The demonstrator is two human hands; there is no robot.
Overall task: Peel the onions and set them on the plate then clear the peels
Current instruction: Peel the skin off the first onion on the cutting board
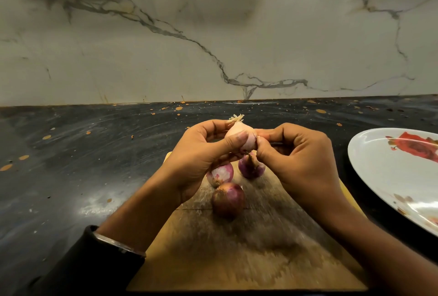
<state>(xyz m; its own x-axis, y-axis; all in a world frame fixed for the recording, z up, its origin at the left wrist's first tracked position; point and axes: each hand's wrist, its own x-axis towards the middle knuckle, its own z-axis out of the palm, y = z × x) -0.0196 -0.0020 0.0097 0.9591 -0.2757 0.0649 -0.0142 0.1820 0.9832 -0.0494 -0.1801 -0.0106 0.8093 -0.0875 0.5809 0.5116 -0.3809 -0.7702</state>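
My left hand (199,153) grips a pale pink onion (239,133) above the board, its pale root tuft pointing away from me. My right hand (301,160) pinches the onion's skin at its right side with thumb and forefinger. Three more onions lie on the wooden cutting board (248,255) below the hands: a partly peeled one (220,175) at the left, a purple one (251,168) at the right, and a brownish-purple one (228,199) nearest me. A white oval plate (379,160) with a red flower print sits at the right, holding no onions.
The board lies on a dark stone counter (83,153) dotted with small orange specks. A marble-patterned wall (213,35) rises behind the counter. The plate runs past the frame's right edge.
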